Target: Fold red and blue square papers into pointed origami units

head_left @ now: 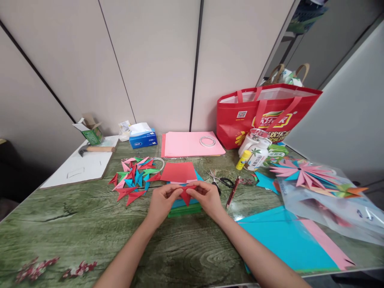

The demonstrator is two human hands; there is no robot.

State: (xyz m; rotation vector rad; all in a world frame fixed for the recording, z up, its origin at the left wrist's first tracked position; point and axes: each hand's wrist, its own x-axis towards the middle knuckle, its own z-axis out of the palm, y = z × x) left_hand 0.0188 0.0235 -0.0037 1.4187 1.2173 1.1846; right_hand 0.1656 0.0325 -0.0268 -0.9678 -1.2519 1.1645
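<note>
My left hand (pixel 163 201) and my right hand (pixel 207 198) meet over the middle of the green table (pixel 90 228). Both pinch a small folded red paper piece (pixel 186 195), whose point hangs down between them. Under the hands lies a stack of coloured square sheets (pixel 183 208), green and blue at the bottom. A flat red sheet (pixel 178 172) rests just behind it. To the left sits a heap of folded pointed paper pieces (pixel 133 178) in red, pink, blue and green.
Scissors (pixel 220 182) and a red pen (pixel 232 192) lie right of my hands. Behind are pink sheets (pixel 189 145) with a tape ring (pixel 208 141), a tissue box (pixel 143 138), a hammer (pixel 96 149), a red bag (pixel 264 112), glue containers (pixel 255 152), a paper flower (pixel 303 172) and blue paper (pixel 285 240).
</note>
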